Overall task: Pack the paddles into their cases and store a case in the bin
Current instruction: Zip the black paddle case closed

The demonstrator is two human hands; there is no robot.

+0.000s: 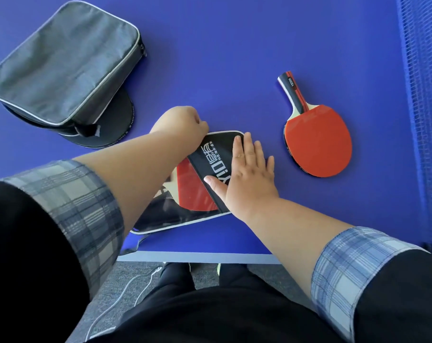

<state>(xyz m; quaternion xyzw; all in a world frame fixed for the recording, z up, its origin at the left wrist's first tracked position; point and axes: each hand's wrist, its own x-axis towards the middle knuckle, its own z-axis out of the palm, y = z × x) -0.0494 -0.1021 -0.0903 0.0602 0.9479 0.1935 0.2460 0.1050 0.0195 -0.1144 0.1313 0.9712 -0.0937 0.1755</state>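
Black case (pixel 218 151), with a red paddle (pixel 194 191) half inside, is pressed by the flat, straight-fingered right hand (pixel 247 177); its far edge is seemingly pinched by the curled left hand (pixel 182 121).

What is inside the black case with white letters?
A red paddle; part of its face shows. The case cover and the left arm hide the rest.

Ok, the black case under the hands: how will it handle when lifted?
Probably floppy: the black case looks like thin fabric, its cover lying loose over part of the red paddle inside. Likely slides when tugged, since the right hand presses flat on it while the left hand grips its edge. The paddle could slip out; the case lies open.
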